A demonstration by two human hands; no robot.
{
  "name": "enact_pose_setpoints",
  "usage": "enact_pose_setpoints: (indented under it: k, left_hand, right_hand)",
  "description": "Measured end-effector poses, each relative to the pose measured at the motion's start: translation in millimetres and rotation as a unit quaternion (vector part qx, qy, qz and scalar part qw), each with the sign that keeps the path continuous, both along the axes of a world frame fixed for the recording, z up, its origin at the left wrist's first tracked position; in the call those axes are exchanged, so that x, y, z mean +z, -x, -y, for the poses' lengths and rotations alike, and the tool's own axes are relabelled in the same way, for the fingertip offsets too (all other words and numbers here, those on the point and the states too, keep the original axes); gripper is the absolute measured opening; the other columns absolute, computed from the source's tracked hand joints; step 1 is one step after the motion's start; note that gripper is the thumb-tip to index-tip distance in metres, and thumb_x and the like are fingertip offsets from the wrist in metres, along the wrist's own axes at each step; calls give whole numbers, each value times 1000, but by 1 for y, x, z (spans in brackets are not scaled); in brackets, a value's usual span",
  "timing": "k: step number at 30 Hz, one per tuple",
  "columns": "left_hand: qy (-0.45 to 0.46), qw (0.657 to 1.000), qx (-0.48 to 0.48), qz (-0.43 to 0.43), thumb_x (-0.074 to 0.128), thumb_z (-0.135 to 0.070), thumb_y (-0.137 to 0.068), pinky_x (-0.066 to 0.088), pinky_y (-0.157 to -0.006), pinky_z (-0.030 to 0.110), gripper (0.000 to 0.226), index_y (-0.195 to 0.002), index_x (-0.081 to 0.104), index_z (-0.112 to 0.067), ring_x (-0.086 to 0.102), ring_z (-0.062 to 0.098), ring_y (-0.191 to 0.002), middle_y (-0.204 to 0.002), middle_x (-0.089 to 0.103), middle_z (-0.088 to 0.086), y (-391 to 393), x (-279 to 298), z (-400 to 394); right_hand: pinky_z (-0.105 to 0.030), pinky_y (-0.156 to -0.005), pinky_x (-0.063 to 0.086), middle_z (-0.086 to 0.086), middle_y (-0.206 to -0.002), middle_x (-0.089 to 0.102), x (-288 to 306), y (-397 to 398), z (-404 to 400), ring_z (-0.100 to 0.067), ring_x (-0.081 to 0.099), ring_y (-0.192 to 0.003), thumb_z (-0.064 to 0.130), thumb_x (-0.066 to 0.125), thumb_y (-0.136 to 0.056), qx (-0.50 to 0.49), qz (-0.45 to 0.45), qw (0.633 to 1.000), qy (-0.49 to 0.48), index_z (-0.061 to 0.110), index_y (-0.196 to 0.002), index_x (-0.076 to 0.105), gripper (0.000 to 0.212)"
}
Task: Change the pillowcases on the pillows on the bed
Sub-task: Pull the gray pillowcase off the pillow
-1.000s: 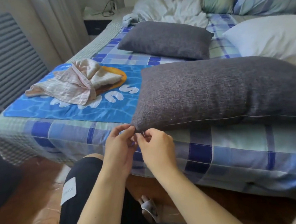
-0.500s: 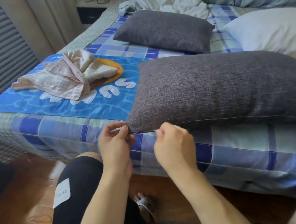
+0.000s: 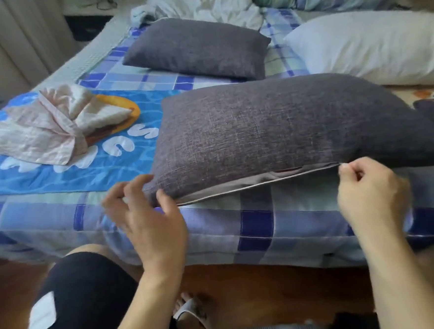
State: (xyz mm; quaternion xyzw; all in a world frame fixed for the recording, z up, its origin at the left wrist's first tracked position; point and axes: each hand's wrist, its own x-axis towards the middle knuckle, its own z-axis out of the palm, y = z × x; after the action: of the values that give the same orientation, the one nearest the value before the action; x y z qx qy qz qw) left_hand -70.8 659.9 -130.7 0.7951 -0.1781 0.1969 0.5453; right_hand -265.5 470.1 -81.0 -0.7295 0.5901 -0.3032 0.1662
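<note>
We had near grey pillow at bed edge, zip seam partly opened; left hand gripped its corner, right hand pinched zip end; case not yet removed, second grey pillow untouched

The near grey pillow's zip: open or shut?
Partly open: the near grey pillow gapes between left hand and right hand, showing lining.

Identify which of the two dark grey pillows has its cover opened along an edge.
The nearer grey pillow, at the bed's front edge between both hands. Its front seam gapes, showing lighter lining; the farther grey pillow lies untouched, with no opening showing.
</note>
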Motion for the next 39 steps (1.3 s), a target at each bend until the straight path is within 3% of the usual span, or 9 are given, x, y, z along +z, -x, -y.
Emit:
enact_pose_setpoints:
  k: [4, 8, 11, 20, 24, 28, 33, 35, 39]
  left_hand:
    - [-170, 919, -257, 245, 68, -10, -84, 38, -102, 47, 17, -99, 73, -15, 51, 37, -121, -123, 61, 12, 54, 13, 68]
    - [-326, 835, -299, 329, 63, -24, -90, 21, -119, 54, 24, -113, 70, -23, 27, 44, -146, -160, 34, 15, 69, 16, 123]
    - [-366, 802, -309, 358, 65, -28, -91, 17, -122, 57, 17, -106, 71, -24, 18, 43, -152, -166, 22, 13, 64, 16, 140]
    - [-360, 808, -312, 346, 59, -26, -94, 32, -112, 50, 14, -97, 73, -24, 37, 30, -147, -156, 45, 3, 62, 35, 149]
    - [-305, 835, -319, 329, 64, -36, -95, 28, -111, 61, 16, -98, 75, -25, 38, 38, -143, -151, 50, 7, 69, 32, 154]
    - [-273, 816, -353, 366, 71, -34, -91, 21, -114, 67, 20, -108, 74, -26, 36, 38, -144, -151, 48, 7, 83, 29, 159]
    - [-196, 813, -364, 410, 76, -18, -89, 33, -113, 58, 8, -97, 76, -19, 54, 34, -130, -137, 63, 3, 77, 18, 166]
    - [-180, 814, -368, 411, 69, -18, -93, 33, -115, 53, 7, -97, 75, -17, 54, 35, -129, -139, 61, 5, 83, 17, 170]
    - [-287, 809, -349, 375, 60, -38, -94, 24, -120, 54, 19, -93, 77, -29, 37, 43, -142, -158, 39, 12, 78, 16, 182]
  right_hand:
    - [-24, -50, 27, 2, -66, 54, -15, -4, 0, -15, 49, -63, 23, 51, -101, 27, 37, 998, 30, 16, -71, 54, 31]
    - [-20, -53, 29, 7, -72, 57, -14, 3, 8, -8, 51, -68, 26, 53, -100, 45, 37, 997, 42, 22, -76, 57, 25]
    - [-27, -58, 39, 8, -73, 59, -10, 16, 18, -11, 54, -70, 28, 54, -99, 56, 21, 997, 54, 22, -79, 61, 22]
    - [-31, -57, 32, 8, -71, 56, 2, 37, 43, -17, 48, -70, 26, 56, -97, 29, -19, 999, 40, 18, -73, 58, 25]
    - [-41, -62, 46, 4, -70, 59, -7, 26, 35, -20, 55, -68, 24, 57, -95, 66, 42, 995, 67, 16, -72, 57, 25]
    - [-45, -69, 51, 7, -84, 58, -21, 24, 26, -16, 57, -77, 27, 55, -98, 111, 99, 987, 62, 18, -80, 63, 22]
    - [-38, -77, 52, 8, -106, 53, -24, 21, 19, -11, 57, -88, 17, 62, -94, 107, 150, 979, 83, 10, -81, 69, 16]
    - [-37, -79, 52, 8, -111, 58, -25, 17, 18, -10, 59, -91, 14, 60, -94, 95, 169, 977, 92, 8, -82, 69, 16]
    - [-32, -82, 51, 7, -113, 58, -27, 16, 20, -8, 58, -95, 14, 61, -94, 92, 156, 978, 102, 8, -80, 69, 17]
